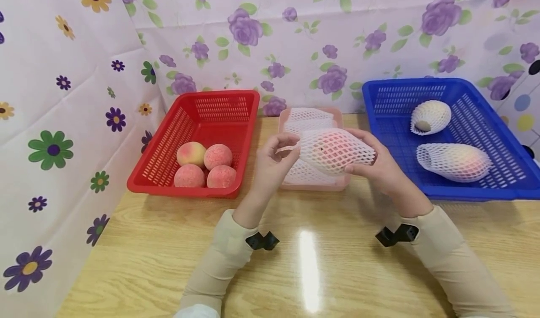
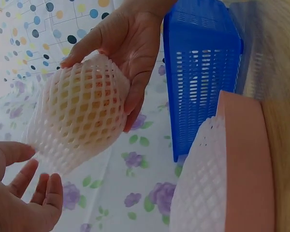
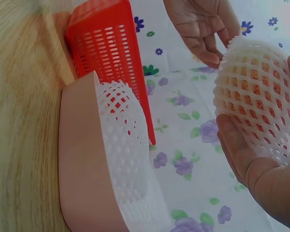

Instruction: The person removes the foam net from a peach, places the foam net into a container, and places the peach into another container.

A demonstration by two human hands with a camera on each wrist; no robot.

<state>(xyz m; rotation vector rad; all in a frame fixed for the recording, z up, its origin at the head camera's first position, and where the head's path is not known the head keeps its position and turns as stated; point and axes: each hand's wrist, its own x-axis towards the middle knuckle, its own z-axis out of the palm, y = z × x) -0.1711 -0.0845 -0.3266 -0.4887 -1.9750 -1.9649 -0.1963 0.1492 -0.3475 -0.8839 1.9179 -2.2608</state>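
A peach in a white foam net sleeve (image 1: 333, 150) is held above the pink tray (image 1: 318, 187). My right hand (image 1: 381, 163) grips it at its right end, thumb in front and fingers behind. The net is stretched around the fruit, and its loose end points toward my left hand (image 1: 270, 163). In the left wrist view, the left hand's fingertips (image 2: 26, 152) are at the rim of this loose end, with a gap between thumb and fingers. More flat foam nets (image 3: 128, 145) lie in the tray.
On the left, a red basket (image 1: 249, 135) holds several bare peaches (image 1: 190, 175). At right stands a blue basket (image 1: 381, 177) with two netted fruits, one at the back (image 1: 434, 114) and one in front (image 1: 455, 162). Flowered cloth (image 1: 295, 51) hangs behind the wooden table (image 1: 337, 262).
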